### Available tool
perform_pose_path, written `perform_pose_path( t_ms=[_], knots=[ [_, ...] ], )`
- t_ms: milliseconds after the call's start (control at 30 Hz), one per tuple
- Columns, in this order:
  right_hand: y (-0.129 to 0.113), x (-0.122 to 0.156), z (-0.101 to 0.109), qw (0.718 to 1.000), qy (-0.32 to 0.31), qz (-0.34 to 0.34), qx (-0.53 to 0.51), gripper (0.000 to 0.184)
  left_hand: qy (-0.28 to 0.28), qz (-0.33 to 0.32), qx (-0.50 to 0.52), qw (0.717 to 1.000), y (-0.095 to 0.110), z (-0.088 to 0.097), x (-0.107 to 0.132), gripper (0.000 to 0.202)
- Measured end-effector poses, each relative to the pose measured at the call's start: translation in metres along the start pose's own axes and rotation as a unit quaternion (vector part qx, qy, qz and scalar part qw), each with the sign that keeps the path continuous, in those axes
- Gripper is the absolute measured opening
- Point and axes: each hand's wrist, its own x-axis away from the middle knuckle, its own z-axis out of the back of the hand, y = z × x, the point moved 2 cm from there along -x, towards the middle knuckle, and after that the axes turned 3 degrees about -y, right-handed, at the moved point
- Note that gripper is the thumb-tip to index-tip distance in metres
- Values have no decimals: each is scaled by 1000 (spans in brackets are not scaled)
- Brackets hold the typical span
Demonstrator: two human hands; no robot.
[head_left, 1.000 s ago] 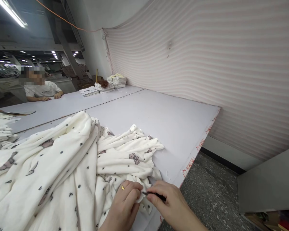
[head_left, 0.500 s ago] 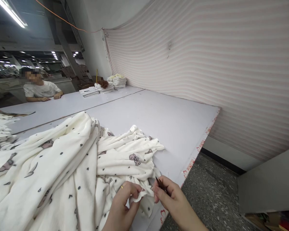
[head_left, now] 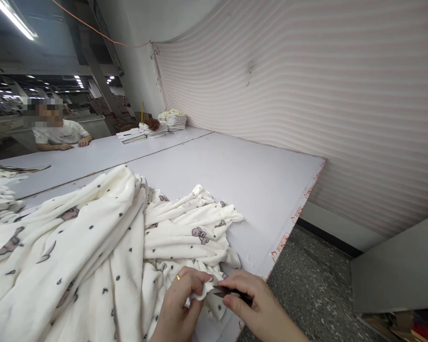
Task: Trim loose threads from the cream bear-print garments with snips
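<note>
A white fleece cloth (head_left: 92, 247) printed with small grey animals and dark marks lies heaped on the white table (head_left: 235, 175). My left hand (head_left: 180, 304), with a ring on one finger, pinches a small fold of the cloth's edge at the table's near corner. My right hand (head_left: 257, 308) is closed on a small dark cutting tool (head_left: 231, 293), maybe thread snips. Its tip points left and touches the pinched fold.
A pink-striped fabric sheet (head_left: 306, 95) hangs along the right wall. Stacks of folded cloth and papers (head_left: 164, 124) sit at the table's far end. Another person in a white shirt (head_left: 57, 133) leans on the far left side. Speckled floor (head_left: 314, 294) lies to the right.
My right hand swung the dark tool from pointing up, away from the cloth, back down level against the fold that my left hand pinches. The cloth heap has not shifted.
</note>
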Motion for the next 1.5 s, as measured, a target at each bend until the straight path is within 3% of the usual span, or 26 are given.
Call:
perform_pose_path(
  t_ms=[267, 533, 933, 1033, 1067, 1133, 1200, 1300, 1400, 1500],
  knots=[
    [6, 0, 1, 999, 23, -14, 43, 23, -2, -18, -9, 1000, 1, 0, 0, 23],
    [1, 0, -1, 1000, -8, -7, 13, 21, -19, -42, -16, 999, -1, 0, 1, 24],
    [3, 0, -3, 1000, 24, -10, 10, 21, -55, -64, 1, 996, -3, -2, 4, 25],
    [11, 3, -9, 998, 55, -42, -4, 18, -39, -44, 23, 998, -4, -4, 5, 25],
    [13, 4, -13, 997, 65, -48, -6, 25, -25, -27, 35, 999, -4, -5, 6, 24],
    [16, 2, -20, 996, 81, -44, 9, 30, -2, 39, 85, 996, -7, -8, 6, 18],
    [18, -3, -24, 993, 109, -39, 36, 14, 8, 147, 179, 973, -11, -12, 5, 15],
    [17, -15, -25, 987, 154, -41, -2, 10, 17, 289, 346, 892, -15, -18, 3, 22],
    [13, -21, -27, 987, 143, -1, -77, 12, 43, 333, 436, 835, -14, -19, -1, 29],
    [13, -18, -33, 990, 127, 37, -46, 11, 55, 336, 450, 826, -13, -19, -3, 32]
  ],
)
